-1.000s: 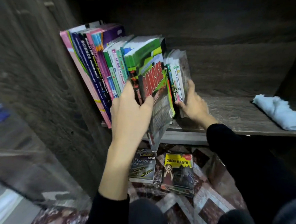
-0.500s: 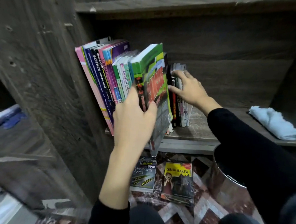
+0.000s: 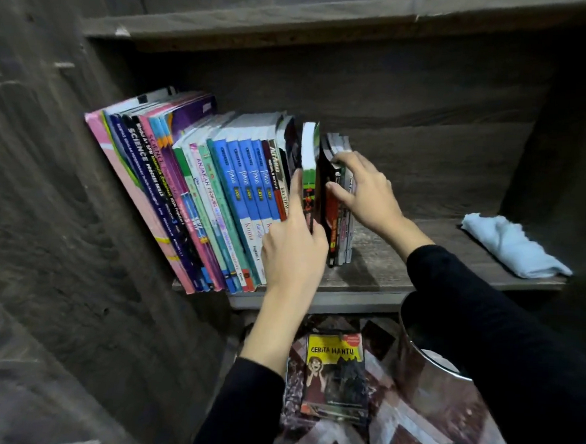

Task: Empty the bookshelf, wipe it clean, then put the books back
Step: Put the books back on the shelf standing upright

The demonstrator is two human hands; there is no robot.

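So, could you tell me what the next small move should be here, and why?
Probably the left hand should push the green-topped book fully into the gap that the right hand holds open beside the dark thin books, since it stands upright but seems not yet seated.

Left hand [image 3: 295,247] was raised, black sleeve pushed back off the forearm, fingers pointing up and thumb set to its right, closed in a pinch. Right hand [image 3: 367,188] reached in from the right, palm down, fingers curled and spread, thumb stretched left toward the other hand; its grip looked loose, hard to confirm. Right forearm was sleeved to the wrist.
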